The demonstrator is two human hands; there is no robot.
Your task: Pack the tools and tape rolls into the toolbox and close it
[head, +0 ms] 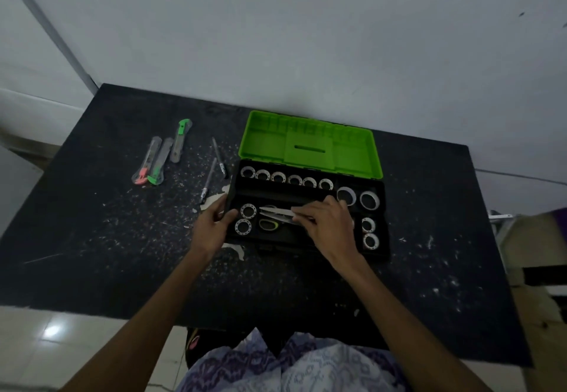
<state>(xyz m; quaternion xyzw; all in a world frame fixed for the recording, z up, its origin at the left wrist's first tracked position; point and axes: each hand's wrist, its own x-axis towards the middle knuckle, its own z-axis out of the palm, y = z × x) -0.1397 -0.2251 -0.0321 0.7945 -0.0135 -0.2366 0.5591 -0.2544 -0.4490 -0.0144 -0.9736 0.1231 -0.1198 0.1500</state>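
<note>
A black toolbox (385, 249) with its green lid (310, 143) swung open stands on the dark table (92, 238). White tape rolls (294, 180) line its back row, and more sit at both ends. Scissors (276, 212) lie in the front compartment, blades pointing left. My right hand (329, 222) rests on the scissors, fingers pinching the blades. My left hand (214, 227) grips the left edge of the toolbox. Three utility knives (159, 161) and two pens (214, 170) lie on the table to the left of the box.
A white wall runs close behind the table. White debris is scattered over the tabletop. A cardboard box (537, 253) stands beyond the table's right edge. Tiled floor shows at the lower left.
</note>
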